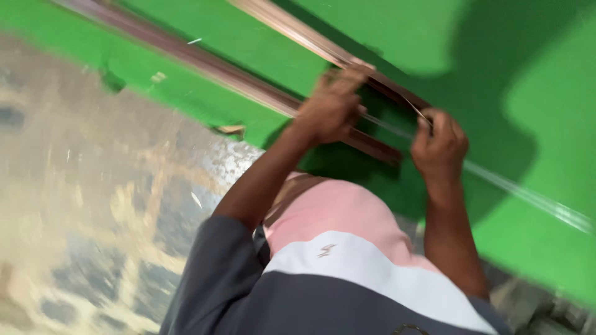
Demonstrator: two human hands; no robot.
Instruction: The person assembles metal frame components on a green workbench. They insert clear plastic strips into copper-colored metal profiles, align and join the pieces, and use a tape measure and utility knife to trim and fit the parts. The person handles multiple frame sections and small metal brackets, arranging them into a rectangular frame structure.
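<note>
We see open green wall (540,111) at the right of the frame and bare floor (93,205) at the left. Two brown strips (205,62) cross the upper middle diagonally, and a thin pale strip (528,193) bars the way toward lower right.

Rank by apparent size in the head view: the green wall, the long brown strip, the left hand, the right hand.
1. green wall
2. long brown strip
3. left hand and right hand: alike, and blur prevents ranking them.
</note>
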